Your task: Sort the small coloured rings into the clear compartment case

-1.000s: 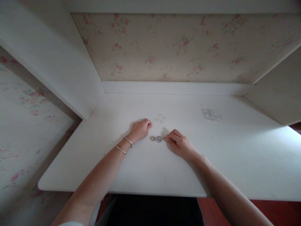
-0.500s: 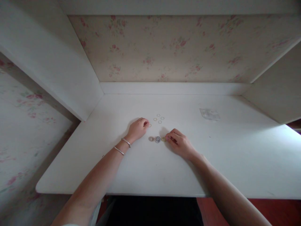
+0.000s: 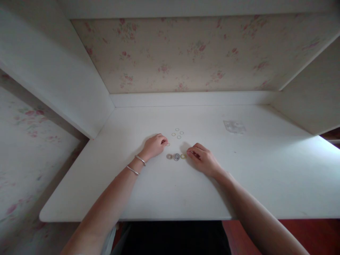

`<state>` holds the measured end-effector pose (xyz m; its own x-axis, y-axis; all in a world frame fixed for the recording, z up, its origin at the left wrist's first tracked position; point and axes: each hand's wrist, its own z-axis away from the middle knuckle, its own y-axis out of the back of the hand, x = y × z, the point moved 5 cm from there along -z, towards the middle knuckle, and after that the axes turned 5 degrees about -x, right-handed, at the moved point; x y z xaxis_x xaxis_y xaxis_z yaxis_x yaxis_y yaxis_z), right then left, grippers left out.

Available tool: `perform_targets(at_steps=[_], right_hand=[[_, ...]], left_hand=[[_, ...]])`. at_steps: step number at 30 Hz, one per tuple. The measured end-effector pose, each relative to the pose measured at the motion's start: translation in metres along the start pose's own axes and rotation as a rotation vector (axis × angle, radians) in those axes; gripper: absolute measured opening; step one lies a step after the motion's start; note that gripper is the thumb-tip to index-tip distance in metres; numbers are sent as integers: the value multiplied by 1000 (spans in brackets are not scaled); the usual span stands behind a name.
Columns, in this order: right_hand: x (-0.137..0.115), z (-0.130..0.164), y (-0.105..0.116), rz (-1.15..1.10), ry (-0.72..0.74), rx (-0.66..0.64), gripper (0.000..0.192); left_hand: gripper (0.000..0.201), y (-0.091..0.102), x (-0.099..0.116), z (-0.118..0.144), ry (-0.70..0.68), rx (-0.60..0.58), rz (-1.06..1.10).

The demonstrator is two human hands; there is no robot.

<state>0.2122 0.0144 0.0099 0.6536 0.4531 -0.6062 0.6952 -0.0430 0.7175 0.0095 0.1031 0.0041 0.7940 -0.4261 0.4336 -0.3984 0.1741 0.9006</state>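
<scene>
Left hand (image 3: 154, 146) curled, fingertips pinching ring (image 3: 168, 144). Right hand (image 3: 203, 160) curled, touching near row of rings (image 3: 176, 156). More rings (image 3: 177, 133) far on desk (image 3: 252, 170).

1 view only, from a camera worn on the person's head, looking forward and down across the white desk (image 3: 164, 191) toward the floral back wall (image 3: 186, 53). It sits near enough that both forearms run in from the bottom edge, with the left hand (image 3: 155, 145) and right hand (image 3: 203, 159) at mid-frame. Side panels close the left and right edges.
</scene>
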Motion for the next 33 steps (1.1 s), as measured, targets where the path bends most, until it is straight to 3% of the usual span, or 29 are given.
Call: perform_targets(at_steps=[8,13,21,33], right_hand=[[0,-1,1,-8,-4,-5,25],[2,-1,2,-15,-24,11,26],[8,-2,11,18,-73,70,27],[6,-3,11,44,-93,49,26]], left_hand=[[21,1,-3,-8,18,-49,122],[25,0,21,-12,-48,-141,246],[17,-7,73,-8,-307,-219,115],[17,-15,80,-4,-296,-327,2]])
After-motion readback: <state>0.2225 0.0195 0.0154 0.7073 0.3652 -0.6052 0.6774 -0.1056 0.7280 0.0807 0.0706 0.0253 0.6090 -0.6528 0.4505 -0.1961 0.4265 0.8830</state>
